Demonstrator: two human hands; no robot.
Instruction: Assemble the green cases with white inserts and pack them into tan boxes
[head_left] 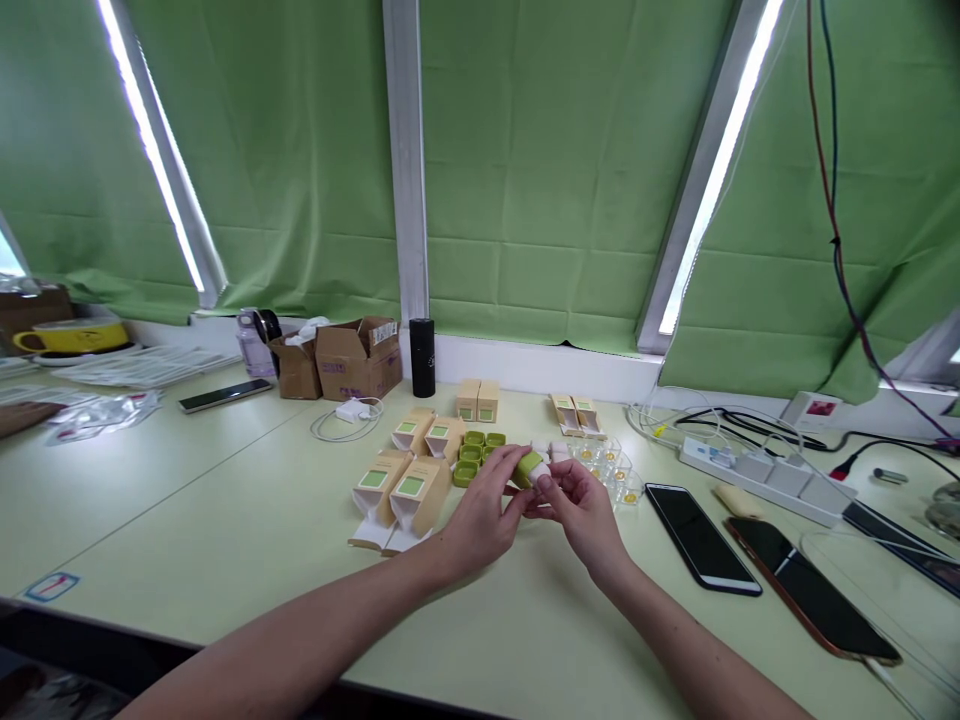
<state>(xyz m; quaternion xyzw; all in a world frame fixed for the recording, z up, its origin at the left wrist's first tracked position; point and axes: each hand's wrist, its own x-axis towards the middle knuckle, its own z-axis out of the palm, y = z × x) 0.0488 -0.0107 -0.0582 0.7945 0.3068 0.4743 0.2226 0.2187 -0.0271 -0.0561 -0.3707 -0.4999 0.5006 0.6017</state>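
Note:
Both hands meet over the middle of the table around a small green-and-white container [529,469]. My left hand [484,505] has its fingers closed on the green part. Against the white end, my right hand [589,515] pinches with thumb and fingers. Fingers hide part of the container, so I cannot tell whether its two parts are joined. Just left of it stand several small green square cups [468,462]. Clear plastic cups [616,468] with yellow spots sit in a group to the right. Open cardboard boxes [420,490] with green labels lie left of my left hand.
Behind are closed small boxes [478,400], a black cylinder [422,357] and a larger carton [360,360]. To the right lie a white-framed phone [701,538], another phone [810,585] and a power strip [765,480] with cables. Another person's hand [26,418] rests at far left.

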